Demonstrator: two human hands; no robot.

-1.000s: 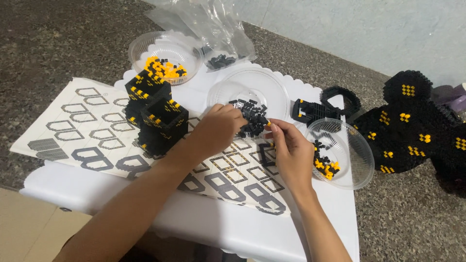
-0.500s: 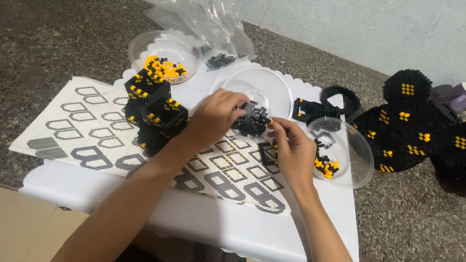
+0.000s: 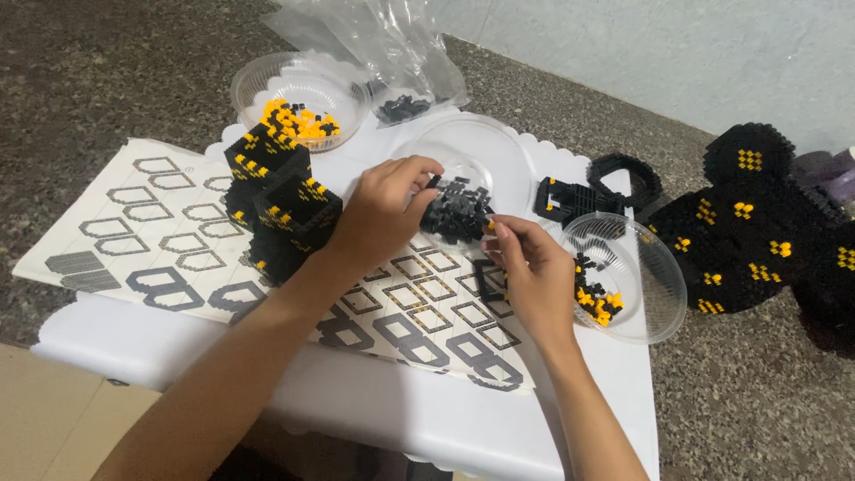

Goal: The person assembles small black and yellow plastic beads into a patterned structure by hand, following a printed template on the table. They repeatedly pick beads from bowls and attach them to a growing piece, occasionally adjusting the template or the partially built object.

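Note:
My left hand (image 3: 378,214) reaches into a clear bowl (image 3: 503,147), its fingertips pinched on a small black brick at the top of a pile of black bricks (image 3: 459,218). Just right of the pile, my right hand (image 3: 534,281) grips a small black brick frame (image 3: 485,283), and a tiny yellow brick shows at its fingertips. Left of my left wrist, a black and yellow brick tower (image 3: 280,209) stands on a printed instruction sheet (image 3: 151,223).
A white scalloped table (image 3: 374,401) carries everything. Clear bowls with yellow bricks (image 3: 298,123) and mixed bricks (image 3: 655,276), a plastic bag (image 3: 383,44), flat black brick parts (image 3: 579,191). A large black and yellow brick model (image 3: 757,223) lies on the stone floor at right.
My left hand has shifted up and right from the sheet's edge onto the black brick pile. My right hand has stayed near the bowl, moving slightly toward it.

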